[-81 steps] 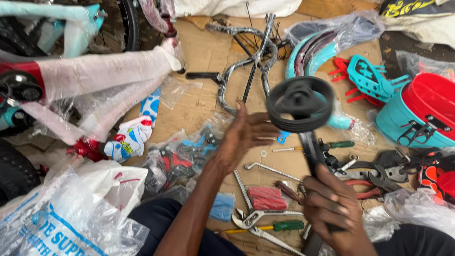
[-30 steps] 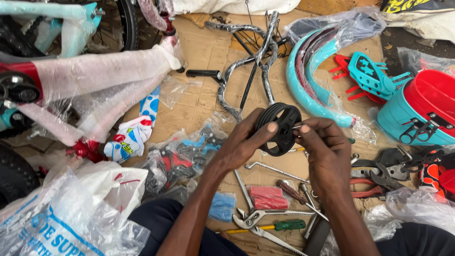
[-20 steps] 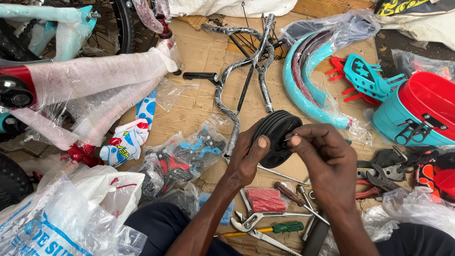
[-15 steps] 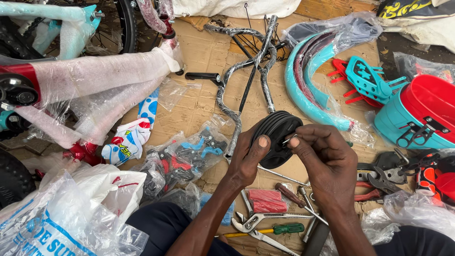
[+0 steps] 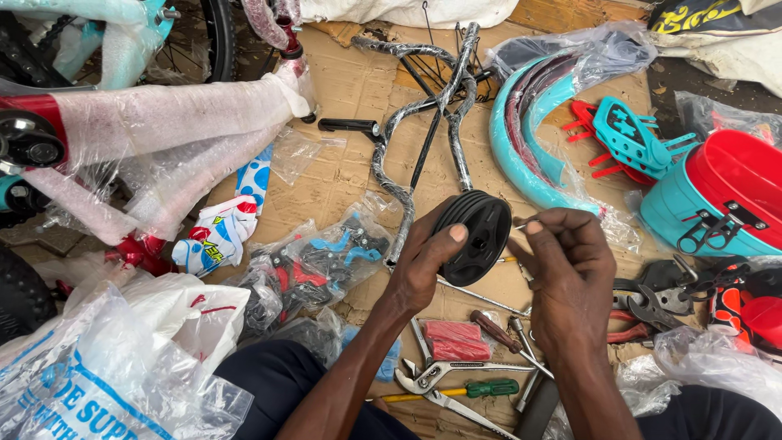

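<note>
Black ribbed wheel (image 5: 476, 236) (small, plastic)

Both hands meet, fingers curled.
Left hand (image 5: 423, 269) grips with thumb raised; right hand (image 5: 566, 261) pinches beside it, fingertips nearly touching.

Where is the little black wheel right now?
In the head view, the small black wheel sits just right of centre, held in the left hand, with the right hand beside it and the handlebar behind.
</note>
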